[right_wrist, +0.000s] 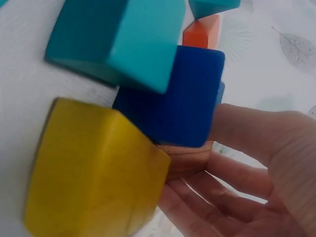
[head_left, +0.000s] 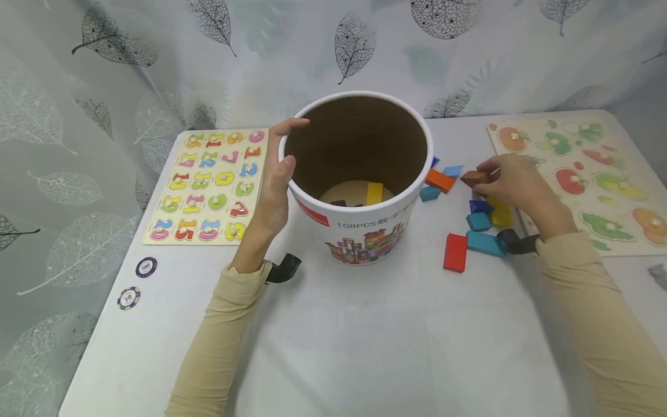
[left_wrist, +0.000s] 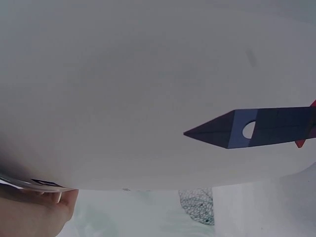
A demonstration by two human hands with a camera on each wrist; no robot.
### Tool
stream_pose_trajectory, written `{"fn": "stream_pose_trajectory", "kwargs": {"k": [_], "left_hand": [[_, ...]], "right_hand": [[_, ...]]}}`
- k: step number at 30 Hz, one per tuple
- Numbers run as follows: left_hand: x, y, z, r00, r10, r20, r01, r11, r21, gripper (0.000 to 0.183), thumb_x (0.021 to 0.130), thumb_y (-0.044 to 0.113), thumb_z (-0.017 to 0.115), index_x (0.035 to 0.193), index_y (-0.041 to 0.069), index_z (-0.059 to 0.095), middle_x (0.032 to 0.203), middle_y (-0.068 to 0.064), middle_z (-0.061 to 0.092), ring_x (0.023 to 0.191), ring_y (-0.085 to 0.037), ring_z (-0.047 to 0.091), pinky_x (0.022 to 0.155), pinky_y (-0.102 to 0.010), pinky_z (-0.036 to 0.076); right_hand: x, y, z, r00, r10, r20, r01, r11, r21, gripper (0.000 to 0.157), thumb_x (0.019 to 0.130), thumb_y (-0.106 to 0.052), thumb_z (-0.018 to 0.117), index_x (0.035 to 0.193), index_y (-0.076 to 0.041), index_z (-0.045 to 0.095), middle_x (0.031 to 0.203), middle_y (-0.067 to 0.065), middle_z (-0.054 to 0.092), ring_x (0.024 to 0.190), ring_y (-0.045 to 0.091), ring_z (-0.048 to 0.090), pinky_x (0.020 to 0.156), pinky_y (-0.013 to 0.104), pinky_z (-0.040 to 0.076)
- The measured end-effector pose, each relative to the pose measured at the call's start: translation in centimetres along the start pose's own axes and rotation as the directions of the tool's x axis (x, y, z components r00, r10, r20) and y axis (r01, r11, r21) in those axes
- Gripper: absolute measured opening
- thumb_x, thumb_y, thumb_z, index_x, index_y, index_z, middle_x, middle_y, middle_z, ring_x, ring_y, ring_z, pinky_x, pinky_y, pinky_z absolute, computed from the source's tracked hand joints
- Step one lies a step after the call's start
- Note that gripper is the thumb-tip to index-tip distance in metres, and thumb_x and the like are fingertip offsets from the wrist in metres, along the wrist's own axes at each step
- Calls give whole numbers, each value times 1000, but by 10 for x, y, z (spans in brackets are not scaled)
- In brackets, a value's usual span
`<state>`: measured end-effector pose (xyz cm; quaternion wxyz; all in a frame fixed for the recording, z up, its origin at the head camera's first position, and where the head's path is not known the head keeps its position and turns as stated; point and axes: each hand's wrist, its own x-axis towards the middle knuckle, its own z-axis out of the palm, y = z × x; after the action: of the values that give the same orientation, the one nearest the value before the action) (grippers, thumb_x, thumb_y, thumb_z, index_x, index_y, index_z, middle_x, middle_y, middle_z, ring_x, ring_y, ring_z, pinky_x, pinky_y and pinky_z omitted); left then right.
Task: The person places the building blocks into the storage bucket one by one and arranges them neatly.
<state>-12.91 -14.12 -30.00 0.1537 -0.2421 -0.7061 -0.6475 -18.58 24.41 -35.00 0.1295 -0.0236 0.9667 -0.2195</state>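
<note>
A large white bucket (head_left: 359,231) with a printed front stands mid-table, its mouth tipped toward me. My left hand (head_left: 274,191) grips its left rim, thumb and a finger over the edge. Inside lie a yellow block (head_left: 374,193) and some dark pieces. To the right, my right hand (head_left: 513,180) pinches a brown wooden block (head_left: 474,178) between thumb and fingers. Close by are a yellow block (head_left: 500,213), a dark blue block (head_left: 480,207), teal blocks (head_left: 486,243), a red block (head_left: 455,252) and an orange block (head_left: 440,180). In the right wrist view, the blue block (right_wrist: 182,98) partly hides the held one.
A number puzzle board (head_left: 208,185) lies left of the bucket, a vegetable puzzle board (head_left: 589,179) at the far right. Two poker chips (head_left: 128,298) sit near the left table edge. A leaf-patterned curtain (head_left: 354,49) hangs behind.
</note>
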Motion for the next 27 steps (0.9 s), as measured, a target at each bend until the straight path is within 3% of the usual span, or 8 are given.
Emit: {"fn": "stream_pose_trajectory", "kwargs": {"k": [4, 7, 11, 16, 18, 20, 22, 27], "left_hand": [[0, 0, 0, 1000, 3, -1, -3, 1000, 1, 93, 80, 77, 48, 138, 5, 39, 138, -16, 44, 127, -30, 42, 107, -55, 35], [0, 0, 0, 1000, 5, -2, -5, 1000, 2, 94, 80, 77, 48, 138, 4, 39, 138, -17, 44, 126, -30, 42, 106, -54, 35], [0, 0, 0, 1000, 6, -4, -6, 1000, 7, 94, 80, 78, 48, 138, 4, 40, 137, -17, 44, 126, -29, 42, 106, -52, 36], [1, 1, 0, 1000, 7, -2, -7, 1000, 15, 94, 80, 78, 47, 138, 4, 40, 138, -15, 44, 126, -28, 42, 106, -49, 36], [1, 1, 0, 1000, 6, -1, -6, 1000, 17, 93, 80, 78, 47, 138, 5, 40, 138, -14, 45, 126, -27, 42, 106, -48, 36], [1, 1, 0, 1000, 4, 0, -4, 1000, 17, 93, 80, 78, 47, 138, 5, 41, 138, -14, 45, 126, -26, 43, 106, -47, 36], [1, 1, 0, 1000, 0, 1, 0, 1000, 19, 93, 80, 78, 47, 138, 6, 41, 138, -14, 45, 126, -26, 42, 106, -47, 36], [0, 2, 0, 1000, -1, -12, 1, 1000, 25, 94, 79, 79, 46, 138, 5, 41, 137, -14, 46, 126, -25, 43, 106, -45, 35]], "right_hand": [[-5, -2, -8, 998, -33, -60, 33, 999, 2, 49, 89, -17, 68, 129, 8, 55, 115, 33, 60, 102, 46, 56, 85, 55, 50], [-12, -11, -21, 980, -94, -174, 98, 995, 15, 45, 88, -13, 69, 127, 7, 58, 112, 31, 63, 101, 46, 57, 74, 38, 54], [-30, -36, -43, 924, -153, -351, 178, 983, 41, 43, 89, -14, 68, 129, 0, 60, 112, 27, 67, 105, 46, 60, 63, 9, 36], [-54, -81, -62, 815, -188, -548, 285, 954, 96, 46, 89, -20, 69, 133, -11, 59, 121, 18, 67, 113, 25, 65, 95, 17, 45], [-60, -100, -65, 750, -218, -625, 373, 919, 127, 44, 87, -18, 72, 130, -13, 62, 122, 13, 67, 108, 8, 66, 105, 23, 43], [-65, -118, -66, 684, -249, -686, 481, 861, 167, 43, 85, -14, 75, 126, -13, 65, 121, 8, 67, 101, -3, 63, 99, 16, 46], [-69, -134, -64, 650, -267, -711, 584, 775, 242, 43, 82, -6, 76, 124, -9, 67, 120, 7, 68, 99, -3, 63, 96, 18, 49], [-72, -164, -52, 660, -337, -672, 702, 595, 391, 43, 80, 1, 76, 122, -3, 67, 118, 6, 69, 102, 10, 65, 94, 21, 51]]}}
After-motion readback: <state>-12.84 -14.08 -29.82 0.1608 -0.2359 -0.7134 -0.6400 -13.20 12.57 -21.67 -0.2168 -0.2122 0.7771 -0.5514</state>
